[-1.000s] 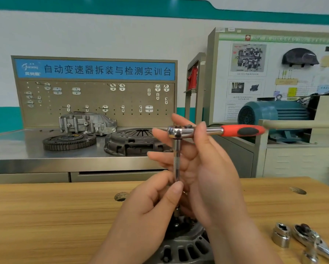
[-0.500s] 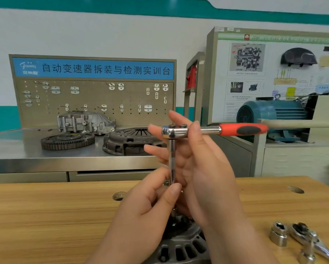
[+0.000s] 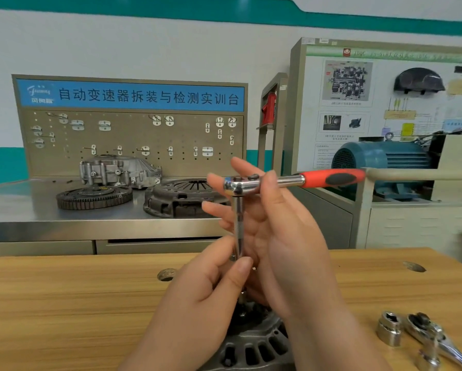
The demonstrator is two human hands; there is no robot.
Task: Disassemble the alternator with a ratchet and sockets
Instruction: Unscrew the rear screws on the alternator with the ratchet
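Though alternator (image 3: 254, 349) is half-hidden | left hand (image 3: 205, 298) pinches extension (image 3: 238, 220); right hand (image 3: 286, 236) seemingly pinches ratchet (image 3: 291, 180) | socket (image 3: 389, 329) nearby

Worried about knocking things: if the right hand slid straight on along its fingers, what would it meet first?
Probably nothing close; the right hand points towards the clutch cover on the far bench, depth unclear.

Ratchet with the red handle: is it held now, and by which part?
Yes. The right hand pinches the ratchet at its neck beside the head; the left hand pinches the extension low down.
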